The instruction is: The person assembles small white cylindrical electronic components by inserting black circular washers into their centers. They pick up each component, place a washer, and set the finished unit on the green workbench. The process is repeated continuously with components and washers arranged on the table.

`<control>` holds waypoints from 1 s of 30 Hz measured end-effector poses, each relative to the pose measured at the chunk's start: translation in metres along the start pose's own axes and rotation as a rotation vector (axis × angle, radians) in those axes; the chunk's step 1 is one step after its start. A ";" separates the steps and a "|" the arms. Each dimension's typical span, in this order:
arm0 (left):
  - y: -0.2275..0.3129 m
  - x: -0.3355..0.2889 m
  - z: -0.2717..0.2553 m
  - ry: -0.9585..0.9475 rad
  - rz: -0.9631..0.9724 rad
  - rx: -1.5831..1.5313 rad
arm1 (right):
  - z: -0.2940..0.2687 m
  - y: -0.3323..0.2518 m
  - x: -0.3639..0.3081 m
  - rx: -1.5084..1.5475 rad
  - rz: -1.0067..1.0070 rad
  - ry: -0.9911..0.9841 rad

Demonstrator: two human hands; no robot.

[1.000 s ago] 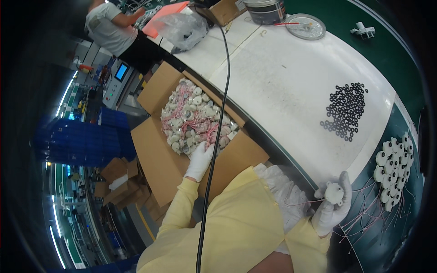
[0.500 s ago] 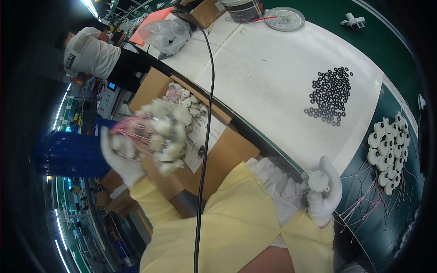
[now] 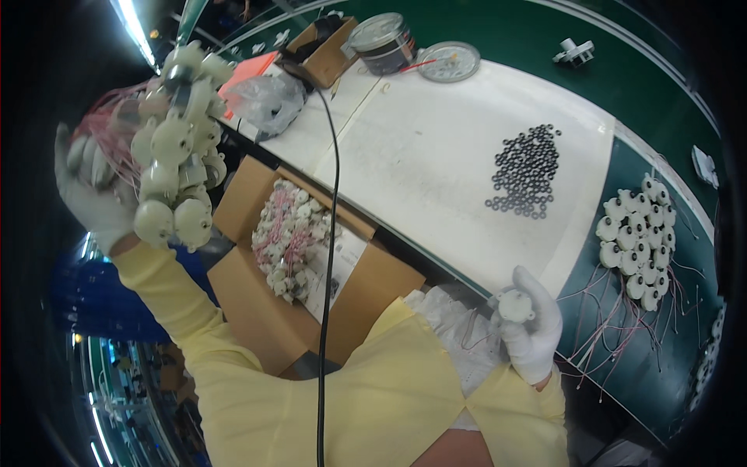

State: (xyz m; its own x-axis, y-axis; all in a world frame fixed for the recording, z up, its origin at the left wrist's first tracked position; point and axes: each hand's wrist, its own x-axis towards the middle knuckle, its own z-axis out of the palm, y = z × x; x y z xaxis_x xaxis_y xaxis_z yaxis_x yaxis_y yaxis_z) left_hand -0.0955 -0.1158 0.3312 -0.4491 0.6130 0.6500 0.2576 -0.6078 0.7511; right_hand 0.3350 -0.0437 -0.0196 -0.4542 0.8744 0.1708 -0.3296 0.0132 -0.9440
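Note:
High at the left, my left hand (image 3: 97, 194), in a white glove, is closed round the pink wires of a big bunch of small white round motors (image 3: 171, 140). Below it gapes a cardboard box (image 3: 253, 319) holding a heap of similar motors with pink wires (image 3: 280, 233) and a printed sheet (image 3: 354, 253). My right hand (image 3: 537, 331), also gloved, grips a single white round motor (image 3: 514, 306) beside the table edge. To its right, several white motors with black centres (image 3: 638, 241) lie grouped on a dark green surface, wires trailing toward me.
Many small black rings (image 3: 525, 171) lie on the white tabletop (image 3: 420, 156). A can (image 3: 381, 47), a round lid (image 3: 449, 61), a small carton (image 3: 323, 54) and a plastic bag (image 3: 272, 101) stand at the back. A black cable (image 3: 334, 194) crosses in front of the box.
My left hand has lifted the bunch of motors up and leftward, away from above the box, uncovering the heap inside. My right hand still grips its motor. The view has shifted.

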 end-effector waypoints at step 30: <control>-0.311 0.002 0.081 0.143 -0.698 0.121 | 0.012 -0.010 0.021 -0.295 -0.380 -0.122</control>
State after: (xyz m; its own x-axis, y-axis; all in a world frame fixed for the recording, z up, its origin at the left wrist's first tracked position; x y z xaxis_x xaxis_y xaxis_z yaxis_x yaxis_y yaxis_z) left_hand -0.1070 0.1155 0.1085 -0.6492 0.7606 -0.0016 -0.0411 -0.0330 0.9986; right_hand 0.3183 -0.0313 -0.0032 -0.4466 0.7183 0.5334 -0.2499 0.4723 -0.8453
